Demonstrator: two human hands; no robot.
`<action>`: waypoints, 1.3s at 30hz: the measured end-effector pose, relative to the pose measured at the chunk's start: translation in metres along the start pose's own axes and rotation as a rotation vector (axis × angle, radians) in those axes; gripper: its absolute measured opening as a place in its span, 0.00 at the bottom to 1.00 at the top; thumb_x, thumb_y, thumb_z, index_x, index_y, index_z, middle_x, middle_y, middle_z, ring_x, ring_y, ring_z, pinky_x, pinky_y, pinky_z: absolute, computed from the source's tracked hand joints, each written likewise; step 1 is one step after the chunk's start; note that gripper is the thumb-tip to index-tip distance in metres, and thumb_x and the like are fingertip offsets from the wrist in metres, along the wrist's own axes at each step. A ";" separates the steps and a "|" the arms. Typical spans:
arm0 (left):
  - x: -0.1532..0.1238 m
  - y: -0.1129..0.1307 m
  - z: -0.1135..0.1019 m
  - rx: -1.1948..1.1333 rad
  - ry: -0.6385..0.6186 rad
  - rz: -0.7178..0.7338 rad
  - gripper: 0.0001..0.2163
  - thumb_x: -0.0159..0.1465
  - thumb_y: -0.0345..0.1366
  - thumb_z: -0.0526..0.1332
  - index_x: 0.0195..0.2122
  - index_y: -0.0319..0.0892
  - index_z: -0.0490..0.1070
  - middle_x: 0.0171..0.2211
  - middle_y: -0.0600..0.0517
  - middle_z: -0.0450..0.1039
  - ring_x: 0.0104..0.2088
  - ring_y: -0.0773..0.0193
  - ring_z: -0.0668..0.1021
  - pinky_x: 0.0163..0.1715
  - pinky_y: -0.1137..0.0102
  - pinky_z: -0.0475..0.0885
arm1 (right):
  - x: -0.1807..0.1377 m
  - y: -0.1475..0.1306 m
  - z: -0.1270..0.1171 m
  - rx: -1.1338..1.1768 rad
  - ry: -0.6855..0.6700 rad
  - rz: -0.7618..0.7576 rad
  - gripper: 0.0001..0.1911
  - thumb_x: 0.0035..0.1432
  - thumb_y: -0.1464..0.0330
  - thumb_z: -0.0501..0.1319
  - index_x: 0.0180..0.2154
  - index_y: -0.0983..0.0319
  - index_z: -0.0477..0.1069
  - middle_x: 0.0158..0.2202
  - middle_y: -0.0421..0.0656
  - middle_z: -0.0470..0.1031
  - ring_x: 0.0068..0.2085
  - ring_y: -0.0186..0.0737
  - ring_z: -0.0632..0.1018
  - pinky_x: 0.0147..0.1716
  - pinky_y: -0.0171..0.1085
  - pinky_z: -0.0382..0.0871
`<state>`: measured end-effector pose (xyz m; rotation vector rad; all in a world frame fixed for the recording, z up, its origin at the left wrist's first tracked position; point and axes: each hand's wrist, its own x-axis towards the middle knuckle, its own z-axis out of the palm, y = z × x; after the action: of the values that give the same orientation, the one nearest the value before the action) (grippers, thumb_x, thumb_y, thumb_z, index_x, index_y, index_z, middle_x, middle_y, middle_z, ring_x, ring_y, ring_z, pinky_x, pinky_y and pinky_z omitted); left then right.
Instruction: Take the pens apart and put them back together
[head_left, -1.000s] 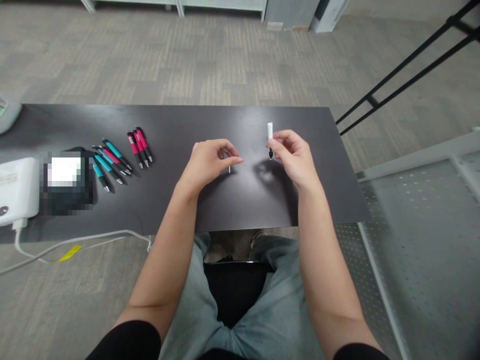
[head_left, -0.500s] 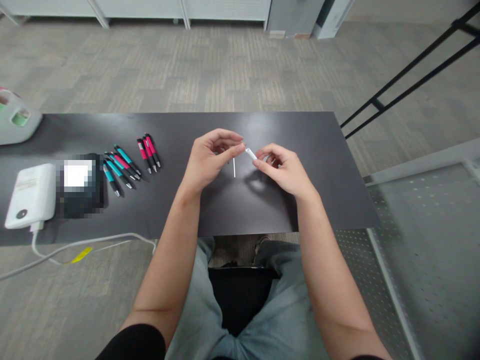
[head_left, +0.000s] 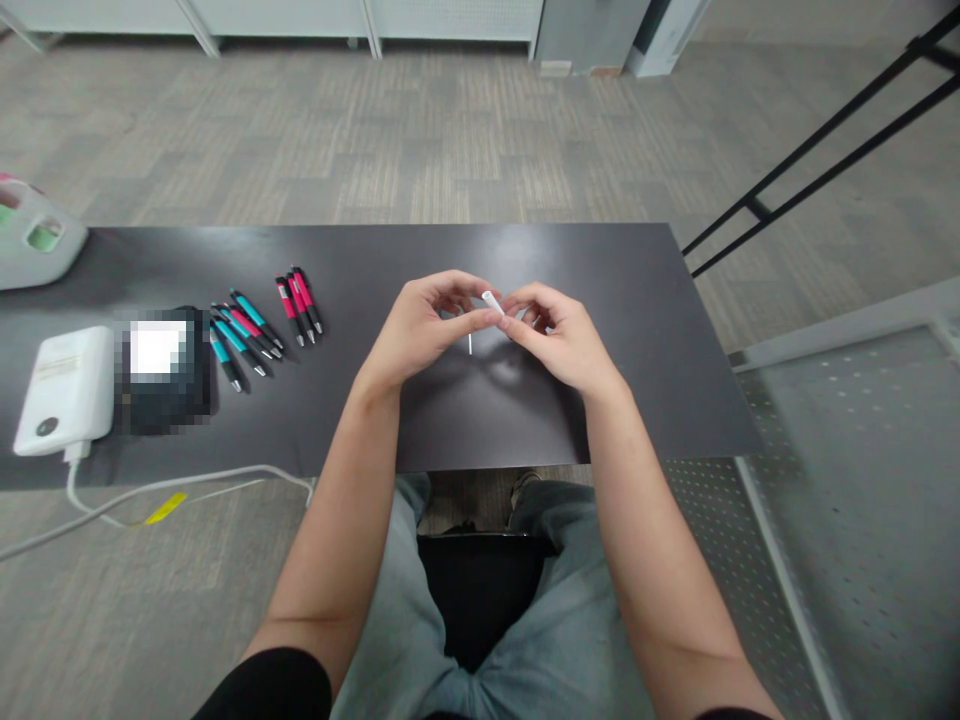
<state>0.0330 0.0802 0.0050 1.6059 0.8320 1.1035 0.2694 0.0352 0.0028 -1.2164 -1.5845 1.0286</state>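
A small white tube [head_left: 493, 301] is pinched between the fingertips of both hands above the table, its open end tilted up and to the left. My right hand [head_left: 551, 325] has its thumb and index finger closed on the lower part. From the other side, my left hand [head_left: 442, 315] presses thumb and fingers near the tube, with both thumb tips almost meeting. Below my left thumb a thin white stick [head_left: 470, 345] shows on the dark table [head_left: 480, 420], its upper part hidden by the hand.
Left of my hands lie several pink and black pens [head_left: 298, 303] and a mixed group of teal and pink pens [head_left: 244, 335]. Further left are a blurred-out dark object [head_left: 165, 375], a white power bank [head_left: 66, 390] with a cable [head_left: 225, 475], and a white plastic container [head_left: 41, 240].
My hands have come together. The right hand brought the white tube's open end up and left, and the left fingertips, formerly just off its end, now meet it.
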 end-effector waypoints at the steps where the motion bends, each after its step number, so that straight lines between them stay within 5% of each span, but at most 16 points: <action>1: 0.000 -0.002 0.000 -0.015 -0.005 0.008 0.27 0.59 0.64 0.91 0.42 0.47 0.91 0.42 0.46 0.93 0.39 0.57 0.88 0.44 0.62 0.81 | 0.001 0.001 0.001 0.008 -0.010 -0.005 0.28 0.62 0.38 0.84 0.44 0.51 0.85 0.42 0.40 0.86 0.33 0.42 0.74 0.38 0.45 0.73; 5: 0.003 -0.008 -0.003 -0.061 0.160 0.083 0.30 0.60 0.69 0.88 0.42 0.49 0.88 0.45 0.47 0.93 0.43 0.55 0.91 0.48 0.61 0.86 | 0.007 0.004 0.009 -0.059 -0.064 0.014 0.33 0.58 0.40 0.87 0.53 0.52 0.84 0.53 0.43 0.90 0.36 0.43 0.80 0.40 0.45 0.77; 11: 0.005 -0.017 -0.021 0.094 0.390 0.195 0.27 0.66 0.69 0.84 0.46 0.50 0.89 0.43 0.49 0.90 0.41 0.58 0.88 0.45 0.63 0.85 | 0.014 -0.016 0.048 -0.609 -0.030 0.205 0.09 0.80 0.59 0.68 0.52 0.56 0.84 0.53 0.52 0.92 0.50 0.59 0.88 0.53 0.50 0.80; 15: -0.001 -0.016 -0.035 0.240 0.343 0.163 0.23 0.70 0.63 0.83 0.48 0.49 0.91 0.45 0.48 0.92 0.43 0.57 0.88 0.49 0.62 0.85 | 0.018 -0.034 0.055 -0.849 -0.072 0.335 0.12 0.79 0.64 0.66 0.52 0.59 0.88 0.55 0.59 0.92 0.55 0.68 0.91 0.53 0.55 0.84; 23: -0.014 -0.016 -0.043 0.435 0.069 0.108 0.09 0.73 0.44 0.76 0.50 0.49 0.94 0.45 0.48 0.91 0.44 0.54 0.87 0.50 0.60 0.82 | 0.016 -0.042 -0.002 -1.040 -0.110 0.589 0.06 0.63 0.64 0.80 0.41 0.58 0.95 0.43 0.61 0.93 0.51 0.76 0.93 0.56 0.65 0.87; 28: -0.014 -0.016 -0.040 0.384 0.021 0.089 0.10 0.74 0.44 0.77 0.51 0.49 0.94 0.44 0.49 0.92 0.43 0.55 0.88 0.47 0.61 0.81 | 0.012 -0.037 -0.015 -1.013 -0.130 0.565 0.07 0.62 0.61 0.80 0.40 0.58 0.93 0.42 0.59 0.93 0.51 0.78 0.92 0.56 0.66 0.86; 32: -0.013 -0.012 -0.037 0.320 0.000 0.033 0.10 0.73 0.46 0.79 0.49 0.48 0.93 0.43 0.48 0.93 0.42 0.54 0.89 0.50 0.59 0.83 | 0.009 -0.034 -0.022 -0.905 -0.102 0.481 0.05 0.58 0.66 0.77 0.32 0.56 0.84 0.36 0.53 0.90 0.44 0.66 0.90 0.51 0.58 0.84; 39: -0.014 0.000 -0.025 0.156 -0.043 -0.023 0.19 0.68 0.56 0.85 0.44 0.47 0.90 0.43 0.47 0.93 0.42 0.55 0.89 0.51 0.59 0.84 | 0.013 -0.030 -0.012 0.017 0.173 0.019 0.12 0.58 0.60 0.75 0.36 0.52 0.72 0.28 0.36 0.76 0.25 0.37 0.72 0.28 0.40 0.72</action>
<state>0.0045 0.0766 0.0042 1.7388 0.9241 1.0047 0.2708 0.0431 0.0365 -1.2760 -1.4306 0.9211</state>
